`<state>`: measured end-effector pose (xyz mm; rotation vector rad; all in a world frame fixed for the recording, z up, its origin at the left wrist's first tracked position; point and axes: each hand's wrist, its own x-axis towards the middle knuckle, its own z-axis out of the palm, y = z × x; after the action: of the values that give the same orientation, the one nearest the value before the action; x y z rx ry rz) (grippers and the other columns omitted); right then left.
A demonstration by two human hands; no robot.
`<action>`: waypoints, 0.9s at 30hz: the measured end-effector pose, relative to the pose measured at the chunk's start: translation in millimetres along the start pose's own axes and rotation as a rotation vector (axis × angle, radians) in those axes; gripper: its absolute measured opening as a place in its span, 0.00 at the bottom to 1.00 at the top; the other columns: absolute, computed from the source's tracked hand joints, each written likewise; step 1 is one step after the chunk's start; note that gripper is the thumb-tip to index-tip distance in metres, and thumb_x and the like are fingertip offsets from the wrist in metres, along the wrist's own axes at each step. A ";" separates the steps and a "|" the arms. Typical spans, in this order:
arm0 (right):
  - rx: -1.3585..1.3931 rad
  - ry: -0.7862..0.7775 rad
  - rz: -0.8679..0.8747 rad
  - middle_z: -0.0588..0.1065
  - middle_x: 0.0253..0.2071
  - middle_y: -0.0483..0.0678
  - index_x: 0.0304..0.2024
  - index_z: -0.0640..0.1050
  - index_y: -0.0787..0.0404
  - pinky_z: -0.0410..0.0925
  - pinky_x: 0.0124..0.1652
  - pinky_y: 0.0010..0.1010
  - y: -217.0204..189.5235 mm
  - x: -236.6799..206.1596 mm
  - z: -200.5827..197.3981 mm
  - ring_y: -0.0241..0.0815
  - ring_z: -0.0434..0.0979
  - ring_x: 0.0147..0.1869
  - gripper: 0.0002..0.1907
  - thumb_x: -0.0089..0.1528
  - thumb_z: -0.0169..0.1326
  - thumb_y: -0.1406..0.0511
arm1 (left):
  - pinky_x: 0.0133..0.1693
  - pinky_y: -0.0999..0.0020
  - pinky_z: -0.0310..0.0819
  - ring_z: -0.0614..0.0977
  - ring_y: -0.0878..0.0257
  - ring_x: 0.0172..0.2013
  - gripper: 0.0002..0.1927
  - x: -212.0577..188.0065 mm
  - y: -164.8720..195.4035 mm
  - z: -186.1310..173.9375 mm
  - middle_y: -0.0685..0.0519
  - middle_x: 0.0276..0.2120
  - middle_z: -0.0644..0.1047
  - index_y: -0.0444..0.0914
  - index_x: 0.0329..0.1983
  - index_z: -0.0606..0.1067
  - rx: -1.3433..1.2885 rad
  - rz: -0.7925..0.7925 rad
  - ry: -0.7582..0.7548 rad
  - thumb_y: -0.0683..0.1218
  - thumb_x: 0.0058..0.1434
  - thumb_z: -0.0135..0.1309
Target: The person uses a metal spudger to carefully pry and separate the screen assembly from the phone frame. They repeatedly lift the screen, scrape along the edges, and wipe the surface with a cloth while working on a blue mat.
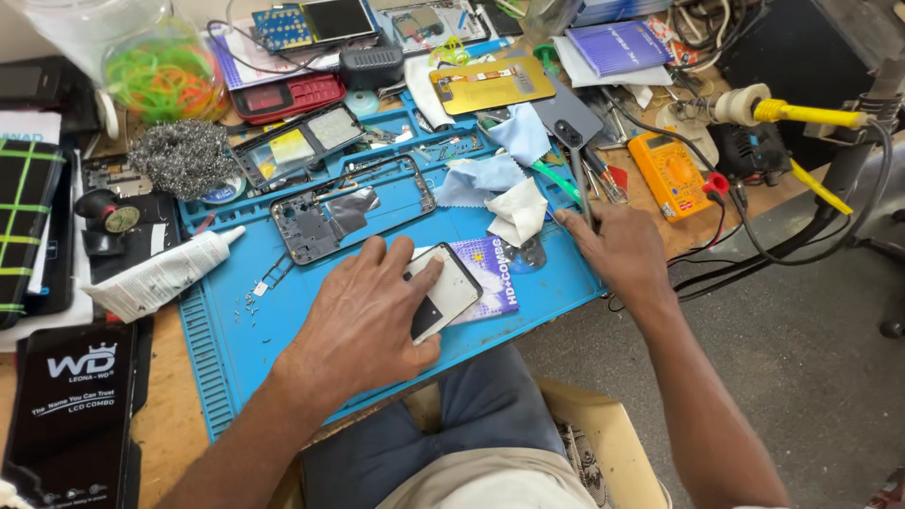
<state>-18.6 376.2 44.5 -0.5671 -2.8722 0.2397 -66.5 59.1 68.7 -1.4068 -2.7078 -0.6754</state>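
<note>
My left hand [363,316] lies flat on a phone screen panel [451,294], pressing it onto the blue work mat [283,311]. Under the panel lies a purple printed card [490,273]. My right hand [617,250] rests at the mat's right edge, fingers closed around thin metal tweezers [580,184] that point away from me. A bare phone frame [353,207] lies just beyond my left hand. A crumpled white cloth [517,212] sits between the two hands.
A white glue tube [165,273] lies left on the mat. Steel wool [184,155], an orange multimeter [667,174], a black box [71,415], phone parts, blue cloths and cables crowd the wooden bench. A yellow-tipped tool stand [801,113] is at right.
</note>
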 end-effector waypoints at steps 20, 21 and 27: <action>0.548 -0.040 -0.285 0.80 0.34 0.50 0.40 0.84 0.64 0.71 0.31 0.30 -72.9 -62.7 30.0 0.41 0.80 0.32 0.06 0.61 0.63 0.69 | 0.41 0.51 0.74 0.71 0.47 0.45 0.36 -0.7 -12.7 11.6 0.42 0.41 0.69 0.33 0.56 0.75 -0.065 -0.065 -0.120 0.53 0.42 0.62; 0.505 -0.053 -0.279 0.80 0.33 0.51 0.39 0.84 0.64 0.70 0.30 0.32 -79.8 -64.0 32.2 0.42 0.80 0.30 0.06 0.60 0.63 0.68 | 0.41 0.51 0.74 0.71 0.47 0.45 0.36 -0.8 -13.2 12.0 0.43 0.41 0.69 0.33 0.55 0.75 -0.064 -0.062 -0.125 0.53 0.42 0.62; 0.359 -0.005 -0.444 0.77 0.30 0.54 0.34 0.81 0.66 0.69 0.33 0.42 -109.9 -24.1 45.8 0.53 0.78 0.32 0.07 0.61 0.62 0.66 | 0.41 0.50 0.75 0.72 0.46 0.44 0.38 1.5 -13.4 15.0 0.42 0.41 0.69 0.31 0.55 0.75 -0.060 -0.047 -0.085 0.53 0.41 0.64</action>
<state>-46.5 260.9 17.8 0.1351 -2.7664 0.6567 -75.2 59.3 50.5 -1.4206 -2.8165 -0.7220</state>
